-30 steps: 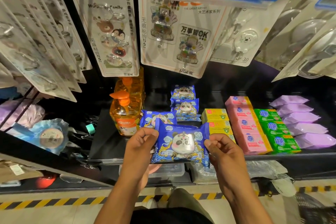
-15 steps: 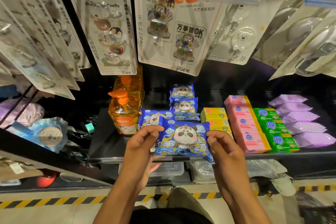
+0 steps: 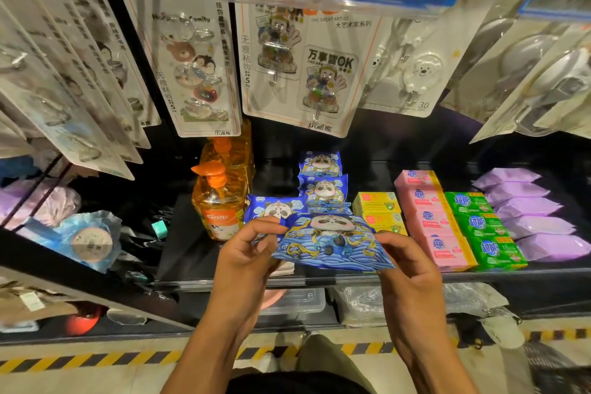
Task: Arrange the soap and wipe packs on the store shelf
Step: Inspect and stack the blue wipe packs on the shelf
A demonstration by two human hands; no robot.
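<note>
The left hand (image 3: pixel 249 253) and the right hand (image 3: pixel 412 269), fingers curled, each pinch one end of a blue soft-plastic wipe pack printed with a cartoon panda (image 3: pixel 332 245). The pack is held tilted in the air, just over the front edge of a black store shelf (image 3: pixel 192 253).

Behind it on the shelf lie three more panda packs (image 3: pixel 324 194), one to the left and two in a column. To the right, in front-to-back rows, are two visible yellow soap boxes (image 3: pixel 375 203), four pink soap boxes (image 3: pixel 433 219), three green soap boxes (image 3: pixel 483 224) and five purple soft packs (image 3: pixel 527 206). At the left stand two orange pump bottles (image 3: pixel 217 202).

White blister cards of hooks (image 3: pixel 307 74) hang above. Below is a pale floor (image 3: pixel 96 382) crossed by yellow-and-black striped tape (image 3: pixel 64 361).
</note>
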